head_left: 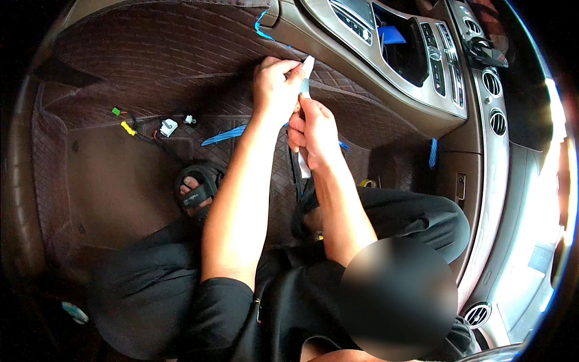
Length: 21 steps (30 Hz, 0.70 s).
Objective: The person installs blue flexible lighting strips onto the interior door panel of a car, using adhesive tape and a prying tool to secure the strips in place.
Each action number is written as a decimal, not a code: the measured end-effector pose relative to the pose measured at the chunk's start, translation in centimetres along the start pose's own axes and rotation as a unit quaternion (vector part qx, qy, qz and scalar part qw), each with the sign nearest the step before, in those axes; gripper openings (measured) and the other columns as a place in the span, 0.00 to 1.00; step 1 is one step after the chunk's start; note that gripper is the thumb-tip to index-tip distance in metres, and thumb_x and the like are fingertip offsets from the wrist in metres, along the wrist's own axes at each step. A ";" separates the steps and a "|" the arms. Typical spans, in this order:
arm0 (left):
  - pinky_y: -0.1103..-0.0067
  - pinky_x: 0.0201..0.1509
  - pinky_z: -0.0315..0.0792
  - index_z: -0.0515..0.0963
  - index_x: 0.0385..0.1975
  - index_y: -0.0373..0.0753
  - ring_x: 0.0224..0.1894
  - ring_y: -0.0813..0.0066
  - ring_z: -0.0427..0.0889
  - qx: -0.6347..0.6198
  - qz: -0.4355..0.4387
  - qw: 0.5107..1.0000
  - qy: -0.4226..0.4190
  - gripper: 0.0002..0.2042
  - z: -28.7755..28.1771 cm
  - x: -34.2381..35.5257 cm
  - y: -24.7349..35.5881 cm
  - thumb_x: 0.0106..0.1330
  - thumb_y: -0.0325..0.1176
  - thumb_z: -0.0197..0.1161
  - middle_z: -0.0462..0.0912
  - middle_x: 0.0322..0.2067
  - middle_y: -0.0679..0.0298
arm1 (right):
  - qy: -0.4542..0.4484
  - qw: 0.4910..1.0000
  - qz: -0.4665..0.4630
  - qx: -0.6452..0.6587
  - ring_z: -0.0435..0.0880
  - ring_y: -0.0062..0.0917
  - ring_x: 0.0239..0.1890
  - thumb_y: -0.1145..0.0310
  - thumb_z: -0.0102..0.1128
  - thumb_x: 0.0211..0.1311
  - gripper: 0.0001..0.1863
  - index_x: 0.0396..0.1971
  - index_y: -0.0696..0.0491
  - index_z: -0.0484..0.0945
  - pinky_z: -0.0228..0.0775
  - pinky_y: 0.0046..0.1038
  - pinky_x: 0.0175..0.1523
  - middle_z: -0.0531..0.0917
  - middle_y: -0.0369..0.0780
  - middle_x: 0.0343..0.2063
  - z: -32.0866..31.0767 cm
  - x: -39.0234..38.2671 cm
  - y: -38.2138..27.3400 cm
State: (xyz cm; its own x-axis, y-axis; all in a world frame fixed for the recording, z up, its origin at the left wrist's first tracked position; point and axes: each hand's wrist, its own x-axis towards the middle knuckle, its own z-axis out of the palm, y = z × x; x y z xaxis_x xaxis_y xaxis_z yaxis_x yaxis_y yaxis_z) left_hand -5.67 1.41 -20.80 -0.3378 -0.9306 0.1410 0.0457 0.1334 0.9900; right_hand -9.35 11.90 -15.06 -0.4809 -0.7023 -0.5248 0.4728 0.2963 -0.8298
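My left hand (274, 84) pinches a white strip (308, 64) with a grey band, beside the console's lower side. My right hand (316, 130) grips the same strip just below, fingers curled; its white tail (304, 164) shows below that hand. A long blue strip (223, 136) lies on the quilted brown floor lining behind my left forearm. Pieces of blue tape (263, 30) are stuck on the trim above my hands. Dark cord-like pieces run downward under my right hand.
Wiring with green (116, 111), yellow (128, 128) and white connectors (167, 127) lies left. My sandalled foot (194, 193) and bent legs frame the space. The centre console (410, 90) and dashboard with vents (492, 84) bound the right; another blue strip (433, 152) is near the console's end.
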 end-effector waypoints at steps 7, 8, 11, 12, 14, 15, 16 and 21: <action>0.70 0.42 0.76 0.87 0.39 0.35 0.36 0.60 0.84 0.063 0.036 0.997 0.035 0.14 0.8 0.0 0.1 0.65 0.40 0.70 0.83 0.32 0.53 | 0.027 0.995 -0.097 0.027 0.59 0.13 0.08 0.57 0.41 0.81 0.18 0.31 0.52 0.69 0.53 0.22 0.12 0.67 0.29 0.13 0.5 2.7 3.2; 0.70 0.42 0.76 0.87 0.39 0.36 0.35 0.60 0.84 0.067 0.030 0.997 0.032 0.14 0.5 0.0 0.3 0.65 0.41 0.71 0.83 0.32 0.53 | 0.033 0.993 -0.106 0.025 0.60 0.14 0.08 0.58 0.40 0.81 0.18 0.31 0.53 0.69 0.53 0.22 0.12 0.67 0.30 0.13 0.8 2.7 3.4; 0.64 0.41 0.77 0.87 0.34 0.34 0.34 0.52 0.85 0.081 0.027 0.996 0.030 0.13 0.0 0.3 1.0 0.63 0.40 0.69 0.84 0.29 0.49 | 0.027 0.994 -0.090 0.060 0.61 0.14 0.08 0.60 0.40 0.80 0.17 0.30 0.52 0.70 0.52 0.22 0.12 0.67 0.29 0.12 1.3 2.6 3.4; 0.64 0.41 0.77 0.87 0.34 0.34 0.35 0.51 0.85 0.083 0.011 0.996 0.018 0.13 -0.1 0.4 1.1 0.64 0.41 0.68 0.84 0.30 0.48 | 0.025 0.993 -0.091 0.070 0.61 0.14 0.08 0.61 0.40 0.80 0.17 0.30 0.52 0.71 0.52 0.21 0.12 0.67 0.29 0.12 1.3 2.5 3.3; 0.64 0.40 0.77 0.86 0.33 0.34 0.34 0.51 0.85 0.065 0.003 0.998 0.019 0.15 -0.2 0.6 1.4 0.65 0.42 0.65 0.84 0.30 0.48 | 0.010 0.995 -0.069 0.071 0.60 0.16 0.08 0.61 0.40 0.80 0.17 0.29 0.51 0.70 0.56 0.24 0.14 0.66 0.30 0.12 1.1 2.4 2.8; 0.68 0.41 0.77 0.86 0.36 0.34 0.34 0.59 0.86 0.080 -0.019 0.997 0.006 0.16 -0.4 0.8 1.2 0.67 0.43 0.66 0.86 0.31 0.51 | 0.005 0.996 -0.059 0.069 0.59 0.16 0.09 0.59 0.40 0.80 0.17 0.29 0.51 0.69 0.54 0.24 0.13 0.66 0.30 0.12 1.1 1.9 2.4; 0.72 0.41 0.78 0.86 0.38 0.34 0.33 0.67 0.87 0.095 -0.040 0.995 -0.008 0.17 -0.5 1.0 1.0 0.68 0.44 0.66 0.88 0.32 0.53 | 0.000 0.997 -0.049 0.067 0.59 0.15 0.09 0.56 0.41 0.80 0.18 0.30 0.51 0.68 0.52 0.24 0.13 0.66 0.30 0.13 1.1 1.3 2.1; 0.70 0.40 0.76 0.86 0.36 0.37 0.32 0.65 0.83 0.105 0.060 0.992 0.047 0.15 0.7 0.6 -0.7 0.67 0.45 0.68 0.85 0.31 0.57 | 0.014 0.999 0.039 0.034 0.57 0.17 0.09 0.55 0.44 0.78 0.18 0.31 0.52 0.69 0.52 0.26 0.14 0.63 0.30 0.12 0.0 -1.5 3.3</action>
State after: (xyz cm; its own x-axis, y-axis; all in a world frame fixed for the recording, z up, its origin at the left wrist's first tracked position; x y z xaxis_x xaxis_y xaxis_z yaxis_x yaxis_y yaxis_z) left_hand -6.55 0.99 -21.36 -0.2530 -0.9297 0.2675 -0.1187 0.3043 0.9452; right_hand -7.12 13.93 -16.99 -0.4600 -0.6606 -0.5933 0.5580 0.3047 -0.7719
